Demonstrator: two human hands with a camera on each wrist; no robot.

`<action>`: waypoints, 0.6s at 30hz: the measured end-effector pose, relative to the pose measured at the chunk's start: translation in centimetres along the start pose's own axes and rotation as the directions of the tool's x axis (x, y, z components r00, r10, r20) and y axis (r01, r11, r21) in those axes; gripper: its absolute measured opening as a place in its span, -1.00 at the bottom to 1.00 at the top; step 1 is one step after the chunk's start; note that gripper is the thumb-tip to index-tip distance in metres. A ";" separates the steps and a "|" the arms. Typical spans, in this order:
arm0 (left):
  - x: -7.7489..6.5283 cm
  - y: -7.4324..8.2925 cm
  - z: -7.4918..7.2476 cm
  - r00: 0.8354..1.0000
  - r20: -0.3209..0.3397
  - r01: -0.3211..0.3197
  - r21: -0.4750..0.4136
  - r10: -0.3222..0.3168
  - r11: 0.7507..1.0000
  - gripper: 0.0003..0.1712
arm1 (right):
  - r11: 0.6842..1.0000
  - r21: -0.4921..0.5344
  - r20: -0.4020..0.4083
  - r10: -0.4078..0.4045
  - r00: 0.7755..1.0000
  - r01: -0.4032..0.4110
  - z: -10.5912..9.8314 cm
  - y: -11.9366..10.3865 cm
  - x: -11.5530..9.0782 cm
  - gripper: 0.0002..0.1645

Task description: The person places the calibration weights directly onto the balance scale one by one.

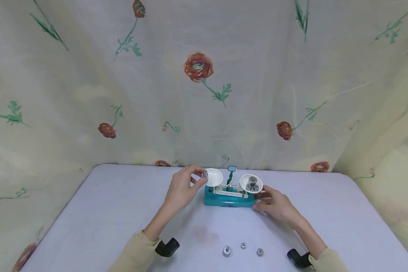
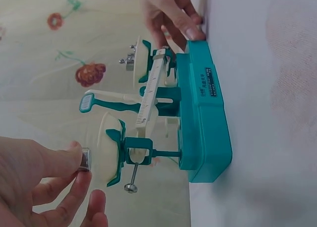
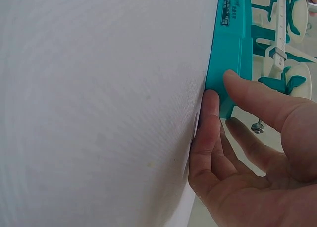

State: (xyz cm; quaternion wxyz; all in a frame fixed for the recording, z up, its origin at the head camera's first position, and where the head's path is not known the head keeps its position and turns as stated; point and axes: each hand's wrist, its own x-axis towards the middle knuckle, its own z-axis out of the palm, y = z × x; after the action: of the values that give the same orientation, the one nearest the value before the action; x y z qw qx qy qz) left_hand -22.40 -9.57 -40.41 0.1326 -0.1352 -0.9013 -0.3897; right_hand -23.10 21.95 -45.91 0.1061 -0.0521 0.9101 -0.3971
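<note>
A teal two-pan balance scale (image 1: 212, 200) stands at the back of the table. My left hand (image 1: 181, 189) pinches a small metal weight (image 2: 85, 159) between thumb and fingertips, close above the white left pan (image 1: 215, 178). In the left wrist view a gap shows between weight and pan. Several metal weights (image 1: 252, 184) sit together in the right pan (image 1: 243, 181). With its thumb on the front and fingers about the end, my right hand (image 1: 277, 204) holds the right end of the scale's base (image 3: 229, 53). Its farther fingertips are partly hidden in the head view.
Three loose metal weights stand on the near part of the table: a larger one (image 1: 226, 251), a small one (image 1: 243, 245) and another (image 1: 260, 252). A flowered cloth (image 1: 244, 124) hangs behind the table. Black wrist mounts (image 1: 167, 248) jut inward from both sleeves.
</note>
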 end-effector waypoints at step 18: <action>0.9 -0.3 1.6 1.000 0.003 0.015 -0.025 -0.015 1.000 -0.69 | 1.000 0.002 0.002 0.007 1.000 -0.007 0.0 0.0 -0.1 -0.12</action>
State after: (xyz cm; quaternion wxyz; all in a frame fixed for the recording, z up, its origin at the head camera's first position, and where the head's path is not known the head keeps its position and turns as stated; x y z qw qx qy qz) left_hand -23.49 -8.47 -41.33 0.1267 -0.1307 -0.8974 -0.4019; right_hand -23.02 21.98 -45.91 0.1083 -0.0493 0.9097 -0.3978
